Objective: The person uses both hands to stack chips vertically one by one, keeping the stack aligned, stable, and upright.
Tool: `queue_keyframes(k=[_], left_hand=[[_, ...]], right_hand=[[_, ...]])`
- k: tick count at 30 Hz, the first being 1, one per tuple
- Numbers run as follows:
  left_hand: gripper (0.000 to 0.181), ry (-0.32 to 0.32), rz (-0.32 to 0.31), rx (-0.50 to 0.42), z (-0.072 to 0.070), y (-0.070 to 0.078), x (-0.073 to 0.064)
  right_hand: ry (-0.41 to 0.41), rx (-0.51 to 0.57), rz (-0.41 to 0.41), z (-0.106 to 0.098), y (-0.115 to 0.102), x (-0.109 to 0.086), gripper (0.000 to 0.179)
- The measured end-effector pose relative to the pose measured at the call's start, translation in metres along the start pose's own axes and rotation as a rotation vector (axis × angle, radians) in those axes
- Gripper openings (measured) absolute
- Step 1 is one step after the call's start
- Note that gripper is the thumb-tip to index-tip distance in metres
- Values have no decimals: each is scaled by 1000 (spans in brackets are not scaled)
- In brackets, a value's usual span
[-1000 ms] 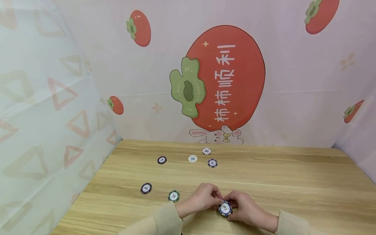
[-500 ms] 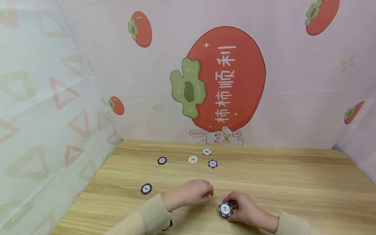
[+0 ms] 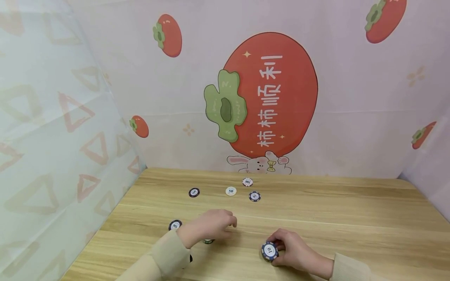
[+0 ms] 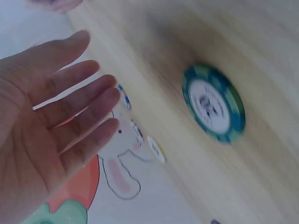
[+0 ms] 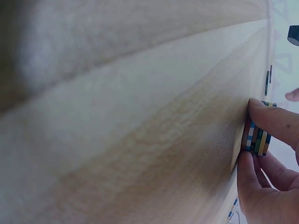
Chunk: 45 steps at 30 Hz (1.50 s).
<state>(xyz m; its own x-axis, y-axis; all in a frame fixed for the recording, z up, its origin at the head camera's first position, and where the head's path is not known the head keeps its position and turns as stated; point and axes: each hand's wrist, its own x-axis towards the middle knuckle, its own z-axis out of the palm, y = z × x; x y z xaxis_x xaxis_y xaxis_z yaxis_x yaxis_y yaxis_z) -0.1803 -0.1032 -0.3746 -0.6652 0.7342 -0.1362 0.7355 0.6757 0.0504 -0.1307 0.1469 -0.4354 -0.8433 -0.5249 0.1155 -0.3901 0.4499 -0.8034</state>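
My right hand [image 3: 297, 249] grips a stack of poker chips [image 3: 269, 251] on the wooden table, with a blue chip marked 10 on top. In the right wrist view, thumb and fingers pinch the stack [image 5: 257, 135] from two sides, and its coloured edges show several layers. Over to the left, my left hand [image 3: 211, 224] is held above the table with loose fingers and nothing in it. A green poker chip [image 3: 208, 241] peeks out below that hand. In the left wrist view the green chip [image 4: 212, 103] lies flat, apart from the relaxed fingers.
A dark chip [image 3: 175, 225] lies left of the left hand, partly covered by the sleeve. Farther back lie another dark chip [image 3: 194, 192], a white chip marked 50 [image 3: 231, 191], a blue chip [image 3: 254, 196] and a 500 chip [image 3: 247, 182]. A printed backdrop [image 3: 337, 144] stands behind the table.
My left hand has come away from the chip stack and moved left, to above the green chip. The right hand stays at the stack, still gripping it.
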Motion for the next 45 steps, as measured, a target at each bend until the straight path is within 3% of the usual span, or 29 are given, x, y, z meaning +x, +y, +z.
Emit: queue_keyframes(k=[13,19,28,45], left_hand=[[30,-42,-61,-27,9,-22,-22],[28,-43,-94,-24,14,-27,-29],[28,-46,-136,-22,20,-31,-30],[37,-28,-128,-60,17,-31,-29]], right_hand=[[-2,2,-4,0,1,-1,41],[5,3,-5,1,2,-1,41],[-24,-17,20,-1,3,0,41],[-31,-17,28,-2,0,1,41]])
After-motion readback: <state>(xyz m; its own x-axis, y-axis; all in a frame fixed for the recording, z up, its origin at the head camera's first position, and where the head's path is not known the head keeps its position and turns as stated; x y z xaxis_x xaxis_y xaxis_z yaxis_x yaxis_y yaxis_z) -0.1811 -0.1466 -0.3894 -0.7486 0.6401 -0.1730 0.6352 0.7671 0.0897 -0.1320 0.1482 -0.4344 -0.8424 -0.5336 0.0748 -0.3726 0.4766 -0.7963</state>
